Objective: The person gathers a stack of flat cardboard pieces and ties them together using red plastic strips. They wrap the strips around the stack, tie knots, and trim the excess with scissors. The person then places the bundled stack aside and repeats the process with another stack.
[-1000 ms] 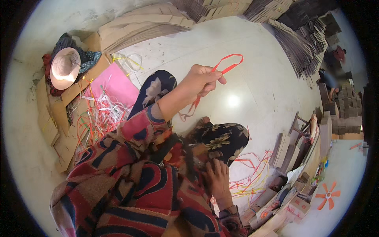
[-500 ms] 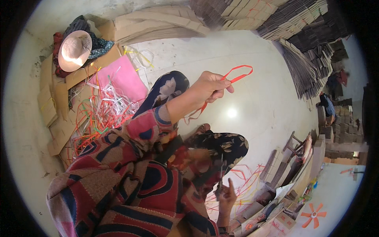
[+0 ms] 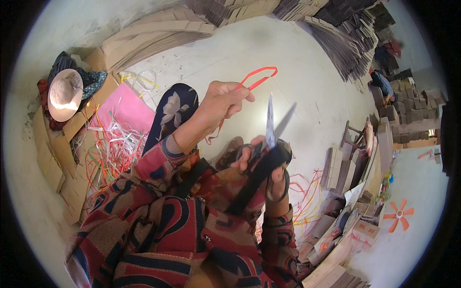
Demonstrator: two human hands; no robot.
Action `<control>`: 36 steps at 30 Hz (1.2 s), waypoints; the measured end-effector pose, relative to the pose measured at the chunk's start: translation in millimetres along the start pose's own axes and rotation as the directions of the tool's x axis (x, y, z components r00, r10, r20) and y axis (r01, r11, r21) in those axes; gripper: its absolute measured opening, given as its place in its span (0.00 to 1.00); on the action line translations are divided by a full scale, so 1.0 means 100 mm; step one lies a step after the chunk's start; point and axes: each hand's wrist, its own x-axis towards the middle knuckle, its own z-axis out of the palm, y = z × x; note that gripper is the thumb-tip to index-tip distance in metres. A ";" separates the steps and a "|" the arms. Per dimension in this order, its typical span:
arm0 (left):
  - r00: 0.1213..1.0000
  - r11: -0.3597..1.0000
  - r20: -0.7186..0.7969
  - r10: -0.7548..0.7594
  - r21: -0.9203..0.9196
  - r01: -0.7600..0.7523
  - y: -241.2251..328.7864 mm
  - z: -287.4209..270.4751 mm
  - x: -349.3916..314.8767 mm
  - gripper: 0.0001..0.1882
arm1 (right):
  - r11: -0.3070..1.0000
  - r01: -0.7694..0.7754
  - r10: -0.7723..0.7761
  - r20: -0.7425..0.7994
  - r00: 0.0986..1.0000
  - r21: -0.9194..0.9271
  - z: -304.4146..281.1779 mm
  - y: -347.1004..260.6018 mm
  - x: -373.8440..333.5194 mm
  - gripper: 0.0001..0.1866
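Note:
A narrow red strap [image 3: 263, 68] is pinched between the thumb and fingers of my left hand [image 3: 217, 104]. It forms a loop past the fingertips, and a tail hangs below the hand. In my right hand [image 3: 277, 178] is a pair of scissors [image 3: 270, 122], its bright blades spread apart and pointing up toward the loop. The blades are apart from the strap. A dark band crosses in front and hides part of the right hand and the handles.
To the left, tangled red and white strips [image 3: 117, 144] lie by a pink sheet [image 3: 122, 108], cardboard and a hat [image 3: 66, 95]. Stacked cardboard [image 3: 336, 43] lines the far side. More loose strips [image 3: 307, 192] lie at the right, near a wooden stool [image 3: 352, 134].
My right hand has risen with the scissors from low at the right toward the strap. The left hand still pinches the loop. The whole view has shifted slightly.

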 end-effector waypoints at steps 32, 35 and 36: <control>0.912 0.840 0.267 0.311 0.373 -0.395 0.04 0.15 0.42 0.09 | 0.950 0.081 -0.121 0.118 0.986 0.300 -0.43 -0.71 0.82 0.19; 0.653 0.153 0.521 0.550 0.705 -0.692 -0.16 0.10 0.40 0.02 | 0.935 0.051 -0.088 0.090 0.992 0.351 -0.39 -0.60 0.84 0.18; 0.662 0.120 0.572 0.484 0.706 -0.698 -0.16 0.13 0.40 0.02 | 0.947 0.086 -0.091 0.000 0.996 0.308 -0.36 -0.59 0.80 0.17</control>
